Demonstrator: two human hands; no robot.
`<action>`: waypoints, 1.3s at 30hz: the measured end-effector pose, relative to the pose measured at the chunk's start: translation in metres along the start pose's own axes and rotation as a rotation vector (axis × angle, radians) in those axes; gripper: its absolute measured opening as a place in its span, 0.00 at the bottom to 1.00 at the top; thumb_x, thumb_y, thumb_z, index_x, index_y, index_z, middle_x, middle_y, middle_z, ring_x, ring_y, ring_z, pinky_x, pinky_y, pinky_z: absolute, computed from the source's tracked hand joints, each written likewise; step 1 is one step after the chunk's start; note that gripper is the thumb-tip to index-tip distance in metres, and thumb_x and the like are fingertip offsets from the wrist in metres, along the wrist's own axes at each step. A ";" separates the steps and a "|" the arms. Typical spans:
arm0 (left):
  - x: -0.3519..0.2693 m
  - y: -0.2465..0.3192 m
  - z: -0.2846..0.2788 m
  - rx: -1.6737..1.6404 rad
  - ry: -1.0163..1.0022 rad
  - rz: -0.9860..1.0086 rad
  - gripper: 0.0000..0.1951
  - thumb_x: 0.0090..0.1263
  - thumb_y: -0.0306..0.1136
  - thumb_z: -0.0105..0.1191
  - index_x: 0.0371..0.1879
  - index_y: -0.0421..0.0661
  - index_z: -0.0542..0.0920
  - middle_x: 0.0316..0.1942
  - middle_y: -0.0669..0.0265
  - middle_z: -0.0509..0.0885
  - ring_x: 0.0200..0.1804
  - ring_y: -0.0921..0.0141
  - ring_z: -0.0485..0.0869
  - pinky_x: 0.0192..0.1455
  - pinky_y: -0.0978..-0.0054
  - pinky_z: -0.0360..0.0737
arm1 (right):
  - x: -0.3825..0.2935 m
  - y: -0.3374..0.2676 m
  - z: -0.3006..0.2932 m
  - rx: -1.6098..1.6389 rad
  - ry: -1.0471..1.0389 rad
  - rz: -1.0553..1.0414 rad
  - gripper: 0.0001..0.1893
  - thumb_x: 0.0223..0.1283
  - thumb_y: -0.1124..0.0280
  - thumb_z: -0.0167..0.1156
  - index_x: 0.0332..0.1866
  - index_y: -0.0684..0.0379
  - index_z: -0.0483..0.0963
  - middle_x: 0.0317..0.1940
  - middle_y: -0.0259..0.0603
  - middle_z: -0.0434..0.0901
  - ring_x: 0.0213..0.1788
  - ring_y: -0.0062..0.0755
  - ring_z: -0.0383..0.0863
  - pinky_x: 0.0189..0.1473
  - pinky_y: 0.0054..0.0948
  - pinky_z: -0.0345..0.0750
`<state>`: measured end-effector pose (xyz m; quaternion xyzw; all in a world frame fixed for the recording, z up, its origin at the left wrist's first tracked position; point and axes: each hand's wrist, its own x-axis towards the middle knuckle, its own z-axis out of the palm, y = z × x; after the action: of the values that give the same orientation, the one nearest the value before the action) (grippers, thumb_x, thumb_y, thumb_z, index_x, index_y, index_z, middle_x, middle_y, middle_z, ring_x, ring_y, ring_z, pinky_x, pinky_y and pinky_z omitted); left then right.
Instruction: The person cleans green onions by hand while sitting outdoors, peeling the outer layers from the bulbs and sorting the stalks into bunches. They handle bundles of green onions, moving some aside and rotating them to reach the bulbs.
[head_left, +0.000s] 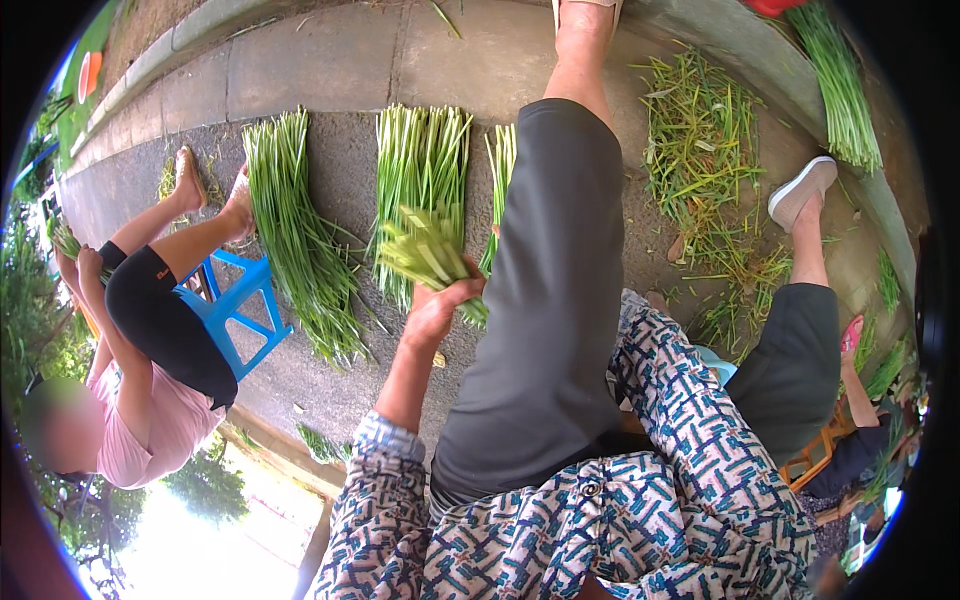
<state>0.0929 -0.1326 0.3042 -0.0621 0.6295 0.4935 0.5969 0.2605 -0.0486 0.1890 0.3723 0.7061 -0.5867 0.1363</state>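
Note:
My left hand (442, 296) grips a short bunch of green chive-like stalks (421, 247), its pale cut ends pointing up and away from me. The bunch is slightly blurred and hangs over a wide pile of the same greens (422, 161) on the pavement. Left of that pile lies a longer pile of greens (289, 202), pale ends at the top and leaves fanned towards me. A narrower pile (501, 154) shows partly beside my dark trouser leg (566, 247), which hides the rest. My right sleeve (675, 375) reaches forward behind that knee, and my right hand is out of view.
On the left, a person (169, 427) sits near a blue plastic stool (236, 307), holding some greens (64, 236). Loose trimmed leaves (697, 142) cover the ground between my feet. Another bundle (840, 90) lies beyond the concrete curb (757, 52). Another person's arm (855, 394) shows far right.

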 end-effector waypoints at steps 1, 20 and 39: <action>-0.010 0.014 -0.010 -0.005 -0.022 -0.077 0.19 0.48 0.30 0.63 0.40 0.42 0.76 0.31 0.66 0.79 0.36 0.71 0.79 0.46 0.73 0.76 | 0.001 0.002 0.002 -0.001 -0.010 0.004 0.11 0.61 0.71 0.53 0.42 0.66 0.76 0.27 0.39 0.79 0.26 0.24 0.78 0.27 0.23 0.73; -0.134 0.112 0.047 1.131 0.096 0.484 0.14 0.53 0.28 0.61 0.38 0.37 0.80 0.28 0.62 0.85 0.29 0.76 0.80 0.35 0.74 0.77 | -0.054 0.008 -0.121 0.743 0.389 0.345 0.11 0.60 0.73 0.51 0.44 0.65 0.76 0.27 0.38 0.79 0.23 0.23 0.77 0.24 0.22 0.74; -0.134 0.093 0.279 0.345 -0.833 0.604 0.15 0.53 0.31 0.64 0.39 0.41 0.81 0.30 0.67 0.82 0.34 0.74 0.81 0.35 0.76 0.78 | -0.250 -0.105 -0.232 0.963 0.476 -0.739 0.38 0.57 0.44 0.58 0.63 0.65 0.63 0.59 0.44 0.70 0.60 0.38 0.71 0.65 0.38 0.64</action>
<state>0.2609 0.0397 0.5198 0.4215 0.4012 0.5154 0.6291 0.4162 0.0722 0.4865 0.2443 0.4564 -0.7472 -0.4168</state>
